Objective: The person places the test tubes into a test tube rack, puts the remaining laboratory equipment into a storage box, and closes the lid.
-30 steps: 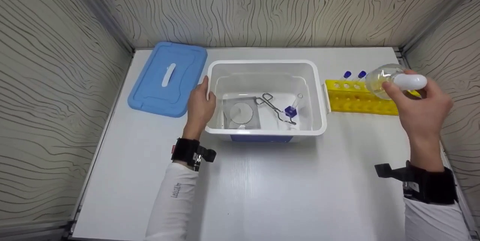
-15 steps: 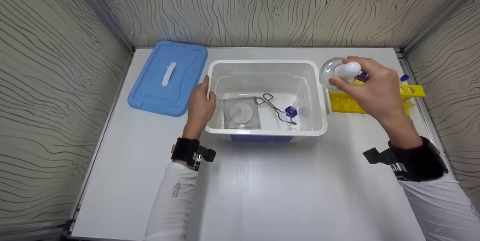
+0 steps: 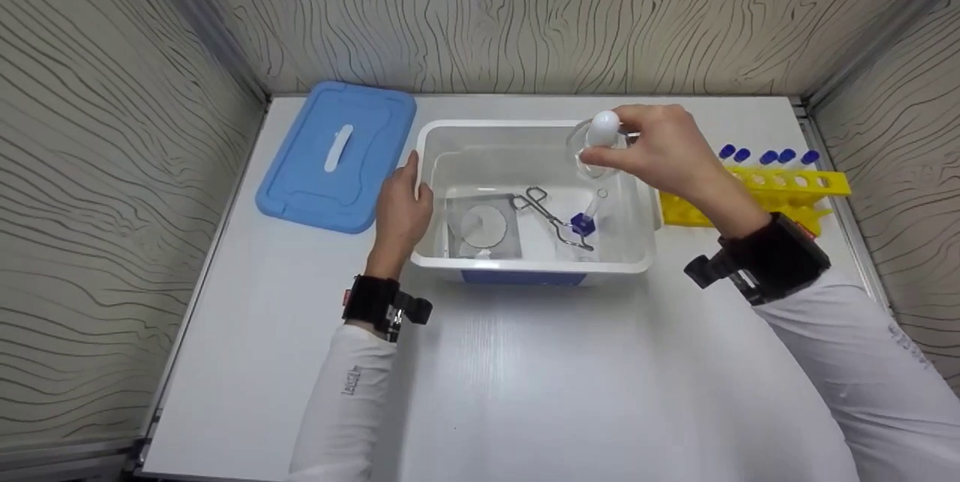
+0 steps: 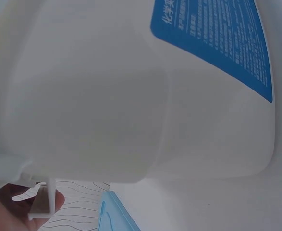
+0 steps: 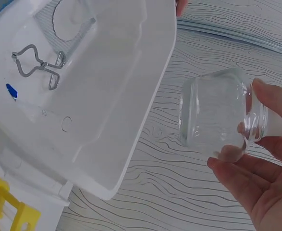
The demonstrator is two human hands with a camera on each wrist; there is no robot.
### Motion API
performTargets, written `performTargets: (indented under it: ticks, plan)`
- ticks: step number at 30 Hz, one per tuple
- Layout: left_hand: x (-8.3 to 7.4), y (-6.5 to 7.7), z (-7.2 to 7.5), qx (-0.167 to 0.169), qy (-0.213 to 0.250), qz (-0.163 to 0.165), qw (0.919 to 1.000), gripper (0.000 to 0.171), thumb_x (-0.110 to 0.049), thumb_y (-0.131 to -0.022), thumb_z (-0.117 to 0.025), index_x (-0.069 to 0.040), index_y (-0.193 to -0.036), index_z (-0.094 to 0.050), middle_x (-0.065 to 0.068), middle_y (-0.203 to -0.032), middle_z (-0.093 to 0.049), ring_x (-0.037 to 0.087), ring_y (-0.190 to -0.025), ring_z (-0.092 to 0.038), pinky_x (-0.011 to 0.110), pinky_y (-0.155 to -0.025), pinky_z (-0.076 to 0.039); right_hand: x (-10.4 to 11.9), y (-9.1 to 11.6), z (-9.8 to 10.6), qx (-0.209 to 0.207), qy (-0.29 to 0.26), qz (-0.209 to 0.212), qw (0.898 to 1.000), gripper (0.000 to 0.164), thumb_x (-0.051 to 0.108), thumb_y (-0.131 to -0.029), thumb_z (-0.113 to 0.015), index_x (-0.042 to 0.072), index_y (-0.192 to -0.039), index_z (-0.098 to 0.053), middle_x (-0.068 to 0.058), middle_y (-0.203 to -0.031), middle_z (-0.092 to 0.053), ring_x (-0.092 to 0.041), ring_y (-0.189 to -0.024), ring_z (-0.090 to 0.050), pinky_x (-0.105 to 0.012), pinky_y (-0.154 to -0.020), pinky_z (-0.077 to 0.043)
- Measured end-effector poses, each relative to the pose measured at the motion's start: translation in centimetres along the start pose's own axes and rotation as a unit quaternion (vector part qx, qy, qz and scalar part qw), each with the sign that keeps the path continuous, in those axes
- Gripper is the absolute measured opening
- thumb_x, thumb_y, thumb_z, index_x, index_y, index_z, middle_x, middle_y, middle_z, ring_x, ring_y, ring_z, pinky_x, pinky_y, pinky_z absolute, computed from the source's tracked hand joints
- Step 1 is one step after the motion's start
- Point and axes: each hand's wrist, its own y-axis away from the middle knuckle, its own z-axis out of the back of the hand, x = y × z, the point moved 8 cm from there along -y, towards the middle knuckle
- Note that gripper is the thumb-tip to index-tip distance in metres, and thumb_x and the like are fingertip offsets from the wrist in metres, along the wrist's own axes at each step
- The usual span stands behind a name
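Note:
My right hand [image 3: 667, 152] grips a clear glass alcohol lamp [image 5: 215, 110] by its neck and white cap [image 3: 602, 129]. It holds the lamp above the back right part of a white plastic bin [image 3: 525, 266]. At the bin's left side, my left hand [image 3: 405, 204] holds the side by the white handle clip [image 4: 43, 202]; some of its fingers are hidden. Inside the bin lie a wire gauze [image 3: 514, 234] with a pale round centre, metal crucible tongs [image 3: 553, 220] and a small glass cylinder with a purple hexagonal base [image 3: 583, 224].
A blue lid [image 3: 300, 174] with a white handle lies left of the bin. To the right stands a yellow test tube rack [image 3: 832, 183] with several blue-capped tubes [image 3: 769, 158]. Patterned panels [image 3: 487, 16] enclose the white table [image 3: 525, 392].
My right hand has carried the alcohol lamp leftward from over the yellow rack to above the bin. The lamp has turned more upright. My left hand stays on the bin's side.

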Motion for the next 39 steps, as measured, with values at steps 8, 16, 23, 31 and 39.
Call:
performTargets:
  ticks: [8,16,23,31,39]
  plan:
    - [-0.1,0.0,0.1,-0.007,0.004,-0.007,0.9999,0.055,-0.007,-0.095,-0.048,0.0,-0.15,-0.04,0.024,-0.138,-0.059,0.035,-0.131,-0.056,0.045,-0.111,-0.045,0.5,-2.9,-3.5,0.085,0.026,-0.026,0.996,0.042,0.038,-0.076,-0.083,0.008,-0.104,-0.076,-0.011,-0.101,-0.07,-0.024,-0.09,-0.056,-0.034,-0.076,-0.045]
    - [-0.2,-0.2,-0.1,-0.012,0.002,-0.006,0.9999,0.055,-0.008,-0.095,-0.048,-0.001,-0.15,-0.041,0.023,-0.137,-0.059,0.035,-0.131,-0.056,0.045,-0.111,-0.045,0.7,-4.3,-6.5,0.132,0.085,-0.016,0.987,0.035,0.042,-0.074,-0.083,0.009,-0.083,-0.074,-0.003,-0.076,-0.058,-0.021,-0.075,-0.048,-0.03,-0.065,-0.034]
    - [-0.7,0.3,-1.0,-0.016,0.011,-0.027,0.9994,0.055,-0.007,-0.094,-0.047,0.002,-0.148,-0.041,0.025,-0.132,-0.063,0.035,-0.125,-0.06,0.044,-0.106,-0.049,-0.7,-4.0,-9.2,0.173,0.095,-0.005,0.98,0.03,0.036,-0.072,-0.083,0.009,-0.077,-0.071,-0.003,-0.075,-0.068,-0.019,-0.069,-0.056,-0.028,-0.063,-0.042]
    - [-1.0,-0.1,-1.0,-0.01,-0.009,-0.033,0.9994,0.056,-0.007,-0.094,-0.048,0.001,-0.149,-0.041,0.025,-0.131,-0.063,0.036,-0.122,-0.062,0.045,-0.105,-0.05,-0.4,-3.6,-12.4,0.241,0.145,0.024,0.959,0.03,0.018,-0.073,-0.078,0.001,-0.099,-0.076,-0.016,-0.106,-0.075,-0.036,-0.097,-0.068,-0.046,-0.092,-0.054]
    - [-0.8,0.0,-1.3,-0.01,0.001,-0.029,0.9995,0.056,-0.006,-0.093,-0.049,0.001,-0.148,-0.043,0.026,-0.131,-0.063,0.036,-0.123,-0.061,0.045,-0.106,-0.049,0.2,-2.5,-16.3,0.324,0.187,0.074,0.924,0.034,0.008,-0.072,-0.072,0.0,-0.105,-0.076,-0.015,-0.109,-0.075,-0.037,-0.106,-0.067,-0.044,-0.097,-0.054]
